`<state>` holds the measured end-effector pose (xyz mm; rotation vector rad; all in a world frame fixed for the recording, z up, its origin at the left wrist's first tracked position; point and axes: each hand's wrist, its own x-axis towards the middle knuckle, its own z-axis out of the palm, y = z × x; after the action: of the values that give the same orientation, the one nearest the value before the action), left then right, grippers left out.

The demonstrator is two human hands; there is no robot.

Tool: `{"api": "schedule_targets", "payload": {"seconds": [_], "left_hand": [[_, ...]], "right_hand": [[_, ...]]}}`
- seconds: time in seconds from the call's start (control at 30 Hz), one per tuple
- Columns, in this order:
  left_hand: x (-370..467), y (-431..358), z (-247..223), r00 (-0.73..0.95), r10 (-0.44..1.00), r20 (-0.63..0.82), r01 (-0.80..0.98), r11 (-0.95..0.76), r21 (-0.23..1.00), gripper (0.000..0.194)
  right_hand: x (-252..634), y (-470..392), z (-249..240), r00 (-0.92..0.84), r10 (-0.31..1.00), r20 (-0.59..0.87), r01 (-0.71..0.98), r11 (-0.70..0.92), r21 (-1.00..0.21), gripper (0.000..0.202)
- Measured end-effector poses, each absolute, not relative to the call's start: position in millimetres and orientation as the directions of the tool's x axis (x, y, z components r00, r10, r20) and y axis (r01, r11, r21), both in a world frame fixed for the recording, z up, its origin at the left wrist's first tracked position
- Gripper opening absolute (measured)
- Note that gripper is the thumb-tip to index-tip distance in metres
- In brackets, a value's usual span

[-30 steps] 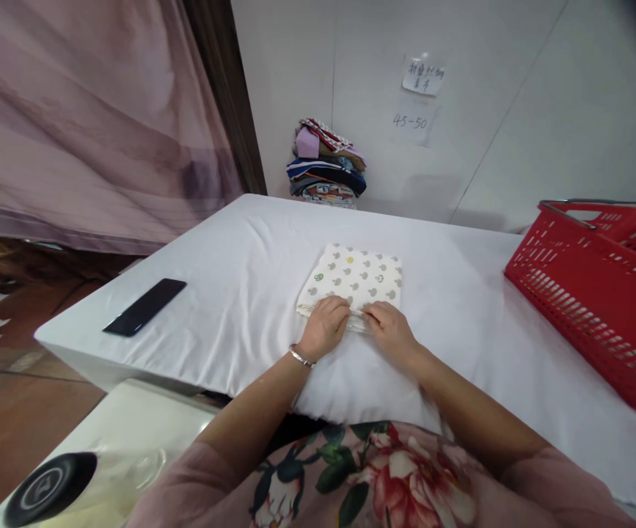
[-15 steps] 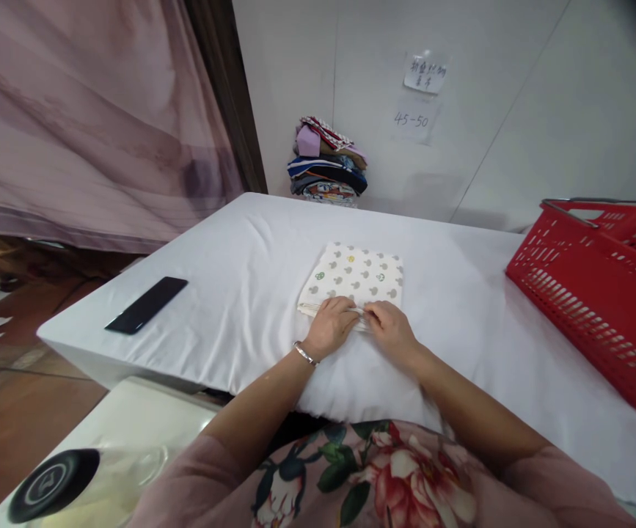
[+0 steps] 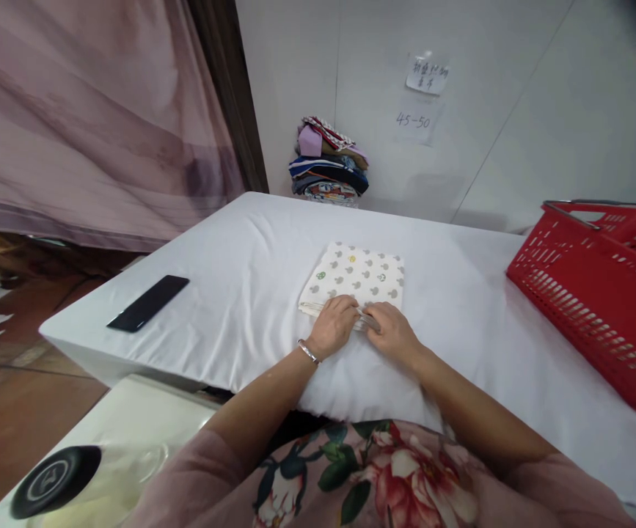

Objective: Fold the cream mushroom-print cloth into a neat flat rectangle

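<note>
A folded cream cloth (image 3: 357,275) printed with small grey motifs and a few green and yellow ones lies flat on the white-covered table (image 3: 229,293). Its layered near edge faces me. My left hand (image 3: 337,324), with a silver bracelet at the wrist, has its fingers closed on the middle of that edge. Just to the right, my right hand (image 3: 392,328) pinches the same edge, fingertips curled into the layers. The two hands almost meet, and they hide part of the near edge.
At the right stands a red plastic basket (image 3: 593,293) with a metal handle. A black phone-like slab (image 3: 149,303) lies on the left of the table. Stacked folded fabrics (image 3: 329,161) sit beyond the far edge. A black-lidded container (image 3: 56,480) is at lower left.
The cloth stays in place. My right hand's fingers have shifted slightly at the near edge, where the layers now show more between the hands.
</note>
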<state>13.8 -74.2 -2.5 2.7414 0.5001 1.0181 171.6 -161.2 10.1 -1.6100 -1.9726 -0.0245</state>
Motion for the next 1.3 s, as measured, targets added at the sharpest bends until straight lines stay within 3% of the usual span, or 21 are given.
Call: {"api": "schedule_targets", "payload": {"seconds": [0.3, 0.43, 0.57, 0.83, 1.1, 1.3], "left_hand": [[10.4, -74.0, 0.3, 0.721, 0.399, 0.566, 0.266, -0.914, 0.305, 0.012], [-1.8, -65.3, 1.3, 0.668, 0.461, 0.584, 0.328, -0.887, 0.325, 0.023], [-13.2, -55.0, 1.2, 0.618, 0.512, 0.597, 0.383, -0.859, 0.34, 0.018], [-14.3, -53.2, 1.9, 0.632, 0.491, 0.599, 0.39, -0.87, 0.301, 0.023], [-17.4, -52.2, 0.8, 0.641, 0.522, 0.562, 0.399, -0.853, 0.338, 0.03], [-28.8, -51.4, 5.1, 0.721, 0.446, 0.53, 0.328, -0.894, 0.306, 0.034]], "right_hand": [[173.5, -160.4, 6.7, -0.132, 0.878, 0.461, 0.912, 0.29, -0.291, 0.022], [173.0, -162.1, 7.6, -0.121, 0.877, 0.465, 0.912, 0.284, -0.298, 0.023], [173.1, -162.5, 7.4, -0.113, 0.881, 0.459, 0.909, 0.278, -0.31, 0.024], [172.4, -165.2, 7.4, -0.129, 0.861, 0.492, 0.894, 0.316, -0.319, 0.024], [166.8, -166.1, 8.8, -0.194, 0.876, 0.442, 0.918, 0.321, -0.232, 0.023], [167.6, -169.4, 11.0, -0.221, 0.886, 0.407, 0.906, 0.341, -0.251, 0.021]]}}
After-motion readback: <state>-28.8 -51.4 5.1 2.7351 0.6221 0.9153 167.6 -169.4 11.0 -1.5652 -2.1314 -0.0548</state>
